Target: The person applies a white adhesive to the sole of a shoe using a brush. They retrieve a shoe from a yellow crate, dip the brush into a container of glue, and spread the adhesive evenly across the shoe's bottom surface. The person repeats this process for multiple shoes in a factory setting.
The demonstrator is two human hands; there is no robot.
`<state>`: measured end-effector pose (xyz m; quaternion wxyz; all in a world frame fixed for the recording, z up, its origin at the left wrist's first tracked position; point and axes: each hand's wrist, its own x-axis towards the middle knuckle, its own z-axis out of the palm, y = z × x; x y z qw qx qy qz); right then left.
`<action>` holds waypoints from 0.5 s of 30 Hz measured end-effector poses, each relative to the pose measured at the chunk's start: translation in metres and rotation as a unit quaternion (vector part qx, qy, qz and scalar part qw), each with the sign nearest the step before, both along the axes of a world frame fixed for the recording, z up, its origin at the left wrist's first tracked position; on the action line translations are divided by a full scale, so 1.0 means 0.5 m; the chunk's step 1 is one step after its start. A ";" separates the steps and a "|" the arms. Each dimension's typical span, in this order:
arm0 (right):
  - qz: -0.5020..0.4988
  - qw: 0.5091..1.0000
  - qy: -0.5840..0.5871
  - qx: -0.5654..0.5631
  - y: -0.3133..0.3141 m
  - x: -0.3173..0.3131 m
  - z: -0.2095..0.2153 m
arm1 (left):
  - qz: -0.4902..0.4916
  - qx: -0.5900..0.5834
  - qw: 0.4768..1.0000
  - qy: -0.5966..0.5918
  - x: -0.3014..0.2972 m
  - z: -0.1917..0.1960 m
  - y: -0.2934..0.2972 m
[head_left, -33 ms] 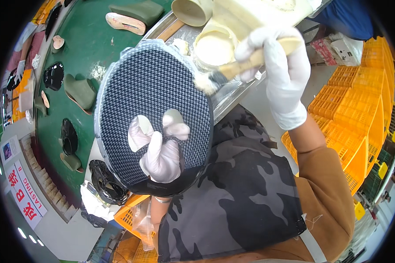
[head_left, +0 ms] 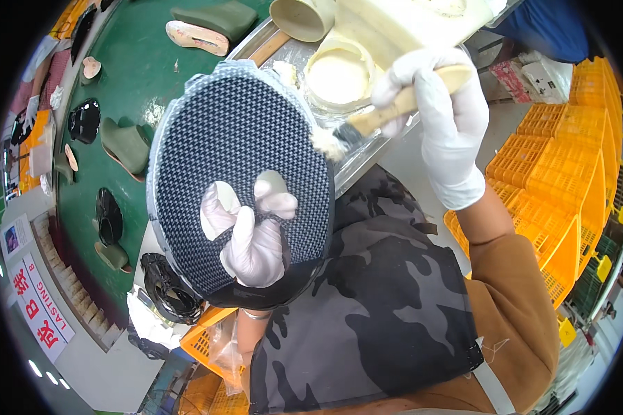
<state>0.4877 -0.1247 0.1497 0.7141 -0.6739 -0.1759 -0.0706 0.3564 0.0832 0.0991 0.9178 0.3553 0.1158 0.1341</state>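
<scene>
My left hand point(head_left: 256, 252), in a white glove, is curled at a large rounded shoe upper piece point(head_left: 256, 131) of dark checked woven fabric. Its wrist passes below the black lower edge, and the fingers show partly through openings in the fabric. A pale, ragged rim runs along the piece's left and top. In my right hand point(head_left: 439, 117), also gloved, is the wooden handle of a brush point(head_left: 377, 121). Cream paste clings to the bristles, which touch the right edge of the piece. Just above the brush stands a round tub point(head_left: 336, 75) of cream paste.
A metal tray point(head_left: 367, 155) holds the tub, beside a beige cup point(head_left: 303, 19). Green boot-shaped forms point(head_left: 128, 145) and black shoe uppers point(head_left: 107, 214) lie on the green table point(head_left: 156, 62). Yellow crates point(head_left: 533, 180) stack at right. Another person's gloved hand point(head_left: 31, 111) shows far left.
My right hand and the brush have shifted slightly downward, with the bristles moving a little lower along the piece's right edge. The piece and my left hand have shifted very slightly left.
</scene>
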 end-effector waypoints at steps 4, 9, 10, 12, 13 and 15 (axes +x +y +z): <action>-0.056 0.997 -0.021 0.050 0.011 0.015 0.004 | 0.014 0.051 0.998 -0.016 0.016 0.014 -0.013; -0.022 0.993 0.019 0.116 0.036 0.028 0.002 | 0.019 0.134 0.986 -0.102 0.039 0.019 -0.019; 0.013 0.990 0.049 0.132 0.036 0.019 0.006 | 0.031 0.143 0.982 -0.119 0.046 0.016 -0.018; 0.045 0.991 0.096 0.086 0.019 0.002 0.008 | 0.070 0.178 0.972 -0.136 0.059 0.010 -0.022; 0.059 0.989 0.120 0.063 0.008 -0.006 0.007 | 0.112 0.210 0.963 -0.127 0.062 0.001 -0.028; 0.060 0.991 0.111 0.040 0.004 -0.008 0.009 | 0.150 0.259 0.946 -0.121 0.067 -0.009 -0.032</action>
